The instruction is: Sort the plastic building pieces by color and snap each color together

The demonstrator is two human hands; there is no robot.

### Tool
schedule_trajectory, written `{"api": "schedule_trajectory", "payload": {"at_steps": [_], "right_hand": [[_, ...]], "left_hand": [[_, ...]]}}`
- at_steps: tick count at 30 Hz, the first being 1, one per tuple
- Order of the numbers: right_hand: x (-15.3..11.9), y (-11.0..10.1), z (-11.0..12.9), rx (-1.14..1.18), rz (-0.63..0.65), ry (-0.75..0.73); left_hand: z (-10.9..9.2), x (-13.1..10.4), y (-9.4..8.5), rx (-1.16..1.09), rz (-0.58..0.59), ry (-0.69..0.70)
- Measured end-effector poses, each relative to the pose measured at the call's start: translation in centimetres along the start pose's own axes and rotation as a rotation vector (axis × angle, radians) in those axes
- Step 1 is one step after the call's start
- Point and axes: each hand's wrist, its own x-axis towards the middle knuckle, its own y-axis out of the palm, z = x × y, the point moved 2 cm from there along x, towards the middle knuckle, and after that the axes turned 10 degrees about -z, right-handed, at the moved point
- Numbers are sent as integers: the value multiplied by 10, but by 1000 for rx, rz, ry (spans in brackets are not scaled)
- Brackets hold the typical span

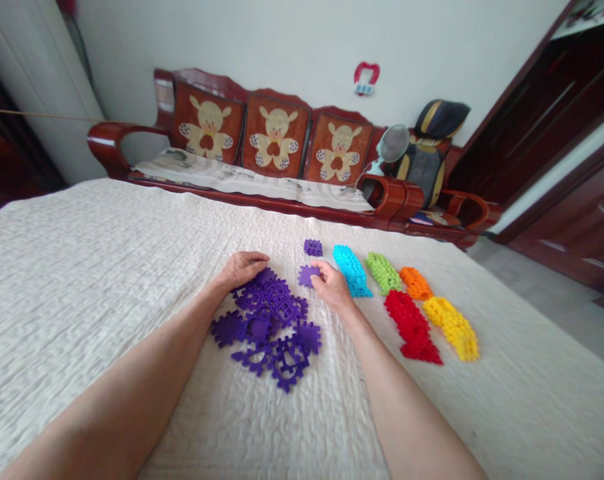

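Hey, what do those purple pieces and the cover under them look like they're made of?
The purple pieces look like moulded plastic: uniform saturated colour, crisp notched edges, cut-out openings, a mostly dull finish. The cover looks like woven or quilted fabric, probably cotton: cream, matte, with a fine crinkled ribbed texture.

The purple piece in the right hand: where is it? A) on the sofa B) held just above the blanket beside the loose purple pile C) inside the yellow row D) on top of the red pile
B: the right hand pinches a purple piece beside the purple pile, away from the red and yellow stacks.
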Motion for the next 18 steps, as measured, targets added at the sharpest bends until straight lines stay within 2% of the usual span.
{"api": "schedule_trajectory", "payload": {"at_steps": [6,12,18], "right_hand": [[-2,-4,8,-230,-36,-170],[-6,-5,16,-337,112,-181],[-6,-8,16,-386,172,-282]], "left_hand": [[-1,0,0,3,5,-1],[1,0,0,-7,1,11],[0,0,1,-26,-3,5]]}}
